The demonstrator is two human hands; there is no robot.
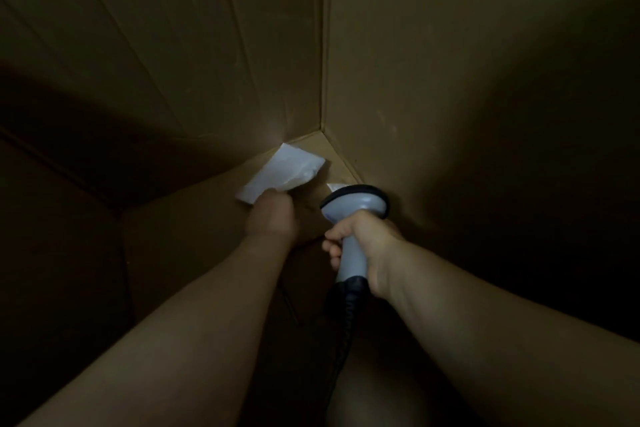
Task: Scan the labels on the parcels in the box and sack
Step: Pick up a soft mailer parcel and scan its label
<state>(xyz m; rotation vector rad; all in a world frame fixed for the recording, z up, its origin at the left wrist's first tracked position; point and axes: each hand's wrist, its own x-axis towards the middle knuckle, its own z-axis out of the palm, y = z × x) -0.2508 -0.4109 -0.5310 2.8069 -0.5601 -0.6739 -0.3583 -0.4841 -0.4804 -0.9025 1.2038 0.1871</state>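
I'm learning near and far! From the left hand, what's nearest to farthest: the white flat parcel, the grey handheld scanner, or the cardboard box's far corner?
1. White flat parcel: right at the left hand, just beyond it.
2. Grey handheld scanner: to the right, in the right hand.
3. Cardboard box's far corner: deepest, behind the parcel.

Box walls (450, 62) close around parcel (284, 170)
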